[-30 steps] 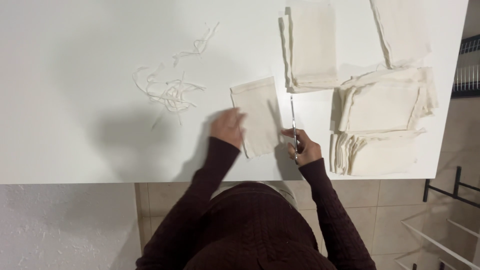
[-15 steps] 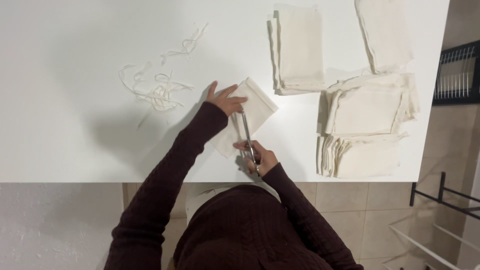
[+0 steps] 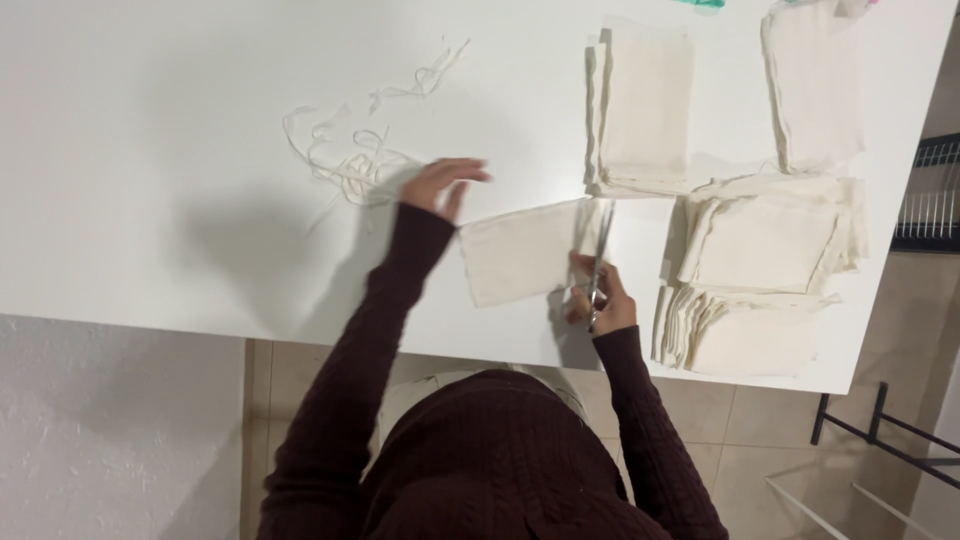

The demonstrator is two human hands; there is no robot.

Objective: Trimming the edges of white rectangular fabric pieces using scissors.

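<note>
My right hand grips the scissors, fingers through the handles, blades pointing away from me across the right end of a cream cloth bag that lies flat on the white bench near its front edge; my left hand hangs empty and spread just above the bench, off the bag's upper left corner and beside the pile of cut cream strings; as I judge it, the cut goes best with the cloth held flat close to the blades, fingers kept out of their line, and the blades square to the bag's edge; right of the scissors lie four stacks of like cream bags: a tall neat one just beyond the blade tips, one at the far right corner, a looser one in the middle and one at the near edge; no labels, packages or signs show on any of them; a scrap of green peeps in at the top edge, too little to tell.
</note>
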